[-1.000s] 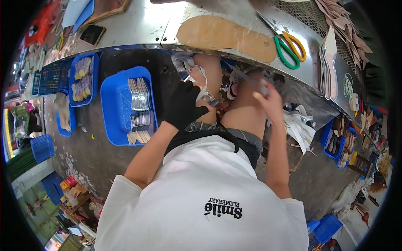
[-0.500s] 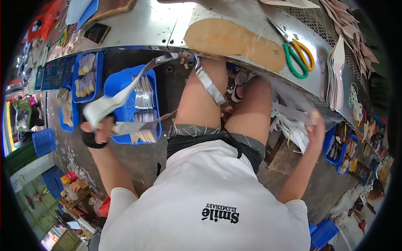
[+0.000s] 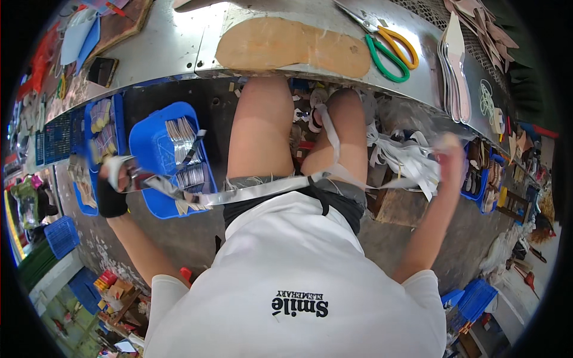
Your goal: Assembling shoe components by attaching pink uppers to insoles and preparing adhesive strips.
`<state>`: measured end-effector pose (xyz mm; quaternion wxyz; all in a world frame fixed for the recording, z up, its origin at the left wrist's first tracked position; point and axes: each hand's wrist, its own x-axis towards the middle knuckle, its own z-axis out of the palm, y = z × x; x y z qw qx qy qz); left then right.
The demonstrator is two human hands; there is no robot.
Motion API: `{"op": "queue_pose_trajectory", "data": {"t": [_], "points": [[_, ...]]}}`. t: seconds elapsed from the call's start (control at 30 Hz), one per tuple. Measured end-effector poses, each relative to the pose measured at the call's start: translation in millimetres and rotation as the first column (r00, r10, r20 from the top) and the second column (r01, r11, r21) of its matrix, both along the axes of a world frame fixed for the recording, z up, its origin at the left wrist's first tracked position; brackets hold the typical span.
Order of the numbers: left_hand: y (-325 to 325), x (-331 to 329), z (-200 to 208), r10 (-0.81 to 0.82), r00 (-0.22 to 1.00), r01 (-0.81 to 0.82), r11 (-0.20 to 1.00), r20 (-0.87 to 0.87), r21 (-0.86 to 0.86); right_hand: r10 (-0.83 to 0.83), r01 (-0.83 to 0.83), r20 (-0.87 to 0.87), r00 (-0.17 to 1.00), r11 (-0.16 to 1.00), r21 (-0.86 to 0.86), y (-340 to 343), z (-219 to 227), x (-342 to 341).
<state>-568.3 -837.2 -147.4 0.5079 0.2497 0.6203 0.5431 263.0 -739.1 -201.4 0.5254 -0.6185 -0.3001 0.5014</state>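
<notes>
My left hand (image 3: 114, 186), in a black glove, is stretched out to the left and grips one end of a long silver strip (image 3: 256, 190). The strip runs taut across my lap toward my right hand (image 3: 449, 156), which is out to the right and blurred, holding the other end among white scraps. Another length of strip loops up between my bare knees (image 3: 327, 128). My left hand hangs over a blue tray (image 3: 149, 134) that holds stacks of silver pieces.
A metal workbench (image 3: 173, 42) spans the top, bearing a tan sole-shaped board (image 3: 292, 46), scissors with green and yellow handles (image 3: 391, 51) and a stack of pink insoles (image 3: 455, 65). More blue trays (image 3: 101, 128) stand at left. White offcuts (image 3: 406, 156) pile at right.
Both hands moved from my knees outward. The left hand swung left over the blue tray, the right hand swung right, and the silver strip is now pulled out long and taut across my lap.
</notes>
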Motion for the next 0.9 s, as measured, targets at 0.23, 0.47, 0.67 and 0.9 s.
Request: {"op": "queue_pose_trajectory", "data": {"t": [0.23, 0.47, 0.67, 0.9], "points": [[47.3, 192.6, -25.5, -0.485, 0.636, 0.528, 0.841, -0.600, -0.120, 0.860, -0.866, 0.491, 0.141, 0.347, -0.360, -36.7, -15.2, -208.3], [21.7, 305.9, -44.0, -0.776, 0.297, 0.805, 0.517, -0.556, -0.292, -0.325, 0.345, -0.123, 0.938, 0.910, 0.229, 21.8, 12.9, 10.5], [37.4, 308.3, -34.1, -0.885, 0.180, 0.794, 0.388, -0.429, -0.468, -0.353, 0.411, -0.280, 0.893, 0.892, 0.185, 20.0, -59.1, 28.1], [40.3, 304.3, -33.8, -0.894, 0.110, 0.807, 0.335, -0.435, -0.485, 0.167, -0.171, -0.291, 0.942, 0.985, 0.012, 75.9, -99.4, -116.6]]}}
